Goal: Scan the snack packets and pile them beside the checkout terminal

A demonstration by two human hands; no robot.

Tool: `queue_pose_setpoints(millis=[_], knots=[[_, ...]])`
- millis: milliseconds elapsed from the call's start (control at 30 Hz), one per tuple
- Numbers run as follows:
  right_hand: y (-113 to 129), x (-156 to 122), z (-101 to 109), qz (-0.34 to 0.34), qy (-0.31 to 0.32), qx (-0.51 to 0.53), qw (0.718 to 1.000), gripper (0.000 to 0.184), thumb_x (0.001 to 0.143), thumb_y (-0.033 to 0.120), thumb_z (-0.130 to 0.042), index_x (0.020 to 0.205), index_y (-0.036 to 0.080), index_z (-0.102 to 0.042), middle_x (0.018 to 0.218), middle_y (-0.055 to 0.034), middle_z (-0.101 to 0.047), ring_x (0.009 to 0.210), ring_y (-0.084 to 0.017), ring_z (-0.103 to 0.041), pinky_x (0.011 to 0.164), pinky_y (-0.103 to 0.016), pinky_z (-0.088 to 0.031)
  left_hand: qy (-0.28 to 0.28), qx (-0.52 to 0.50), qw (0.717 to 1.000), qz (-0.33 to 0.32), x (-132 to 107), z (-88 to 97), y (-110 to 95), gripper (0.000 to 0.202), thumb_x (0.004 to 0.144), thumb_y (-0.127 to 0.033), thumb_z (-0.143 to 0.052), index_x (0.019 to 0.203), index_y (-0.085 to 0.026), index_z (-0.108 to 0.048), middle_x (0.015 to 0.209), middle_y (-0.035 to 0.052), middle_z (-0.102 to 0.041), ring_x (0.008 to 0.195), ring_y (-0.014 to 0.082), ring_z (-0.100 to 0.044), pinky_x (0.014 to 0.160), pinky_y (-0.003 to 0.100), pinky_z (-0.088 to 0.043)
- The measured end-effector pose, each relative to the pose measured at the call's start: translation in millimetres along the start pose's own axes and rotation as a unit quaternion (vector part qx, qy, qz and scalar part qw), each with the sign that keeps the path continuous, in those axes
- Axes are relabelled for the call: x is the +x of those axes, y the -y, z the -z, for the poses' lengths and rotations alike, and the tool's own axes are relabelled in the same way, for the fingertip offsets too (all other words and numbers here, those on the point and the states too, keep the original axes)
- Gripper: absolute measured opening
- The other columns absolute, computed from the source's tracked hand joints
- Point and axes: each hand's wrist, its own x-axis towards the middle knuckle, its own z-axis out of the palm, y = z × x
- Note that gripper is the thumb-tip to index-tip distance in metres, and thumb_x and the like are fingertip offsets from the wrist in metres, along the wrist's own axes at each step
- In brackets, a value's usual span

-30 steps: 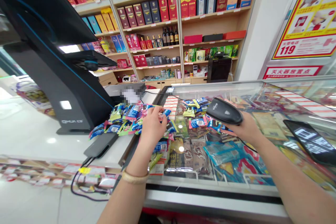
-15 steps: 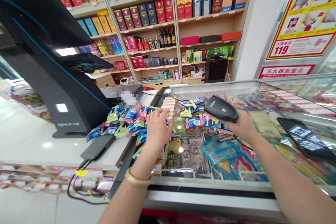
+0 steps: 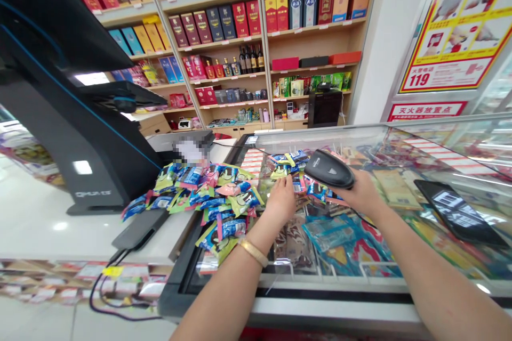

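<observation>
My right hand (image 3: 360, 194) grips a black barcode scanner (image 3: 329, 169) over the glass counter (image 3: 360, 277), its head pointing left. My left hand (image 3: 281, 200), with a gold bracelet on the wrist, reaches to the small pile of snack packets (image 3: 298, 173) just under the scanner, fingers curled on a packet there. A larger heap of blue, green and pink snack packets (image 3: 208, 197) lies to the left of that hand, spread across the counter's edge.
A black checkout terminal (image 3: 68, 117) stands at the left on the white counter, with a flat dark device and cables (image 3: 140, 229) in front. A phone showing a QR code (image 3: 460, 213) lies at the right. Shelves of boxed goods and bottles fill the back wall.
My left hand left the large heap of packets and moved right to the small pile under the scanner. The scanner hand shifted slightly left.
</observation>
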Motion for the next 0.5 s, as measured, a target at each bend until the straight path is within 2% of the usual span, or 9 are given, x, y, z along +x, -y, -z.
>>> queue_pose_setpoints(millis=[133,233,400,500], knots=[[0,-1,0,-0.002,0.005,-0.010,1.000,0.028,0.073,0.039,-0.068,0.088,0.017,-0.075,0.073,-0.0059,-0.075,0.065,-0.021,-0.067,0.059,-0.028,-0.052,-0.016,0.001,1.000,0.024,-2,2.9,6,0.053,0.090,-0.012,-0.046,0.143,-0.009,-0.044,0.134,0.0209,-0.059,0.130,0.0283,-0.055,0.111,0.039,-0.042],[0,-1,0,0.008,0.008,-0.013,1.000,0.027,0.074,0.038,-0.068,0.089,0.017,-0.074,0.073,-0.0056,-0.075,0.065,-0.021,-0.067,0.060,-0.028,-0.052,-0.028,-0.027,0.999,0.033,-6,6.7,6,0.049,0.088,-0.019,-0.056,0.136,-0.014,-0.051,0.124,0.0157,-0.060,0.121,0.0269,-0.060,0.105,0.038,-0.047],[3,0,2,0.014,0.014,-0.014,1.000,0.024,0.074,0.037,-0.067,0.087,0.018,-0.074,0.070,-0.0048,-0.074,0.062,-0.020,-0.065,0.058,-0.028,-0.052,-0.075,-0.127,0.989,0.024,-15,5.7,6,0.064,0.078,-0.018,-0.069,0.140,-0.019,-0.051,0.125,0.0140,-0.054,0.112,0.0251,-0.064,0.100,0.038,-0.052],[5,0,2,0.005,0.016,-0.013,1.000,0.024,0.073,0.037,-0.069,0.087,0.018,-0.074,0.069,-0.0041,-0.073,0.061,-0.020,-0.064,0.059,-0.029,-0.053,-0.076,-0.163,0.984,-0.004,-16,1.8,8,0.065,0.077,-0.012,-0.067,0.140,-0.022,-0.054,0.118,0.0112,-0.060,0.107,0.0237,-0.066,0.099,0.039,-0.053]])
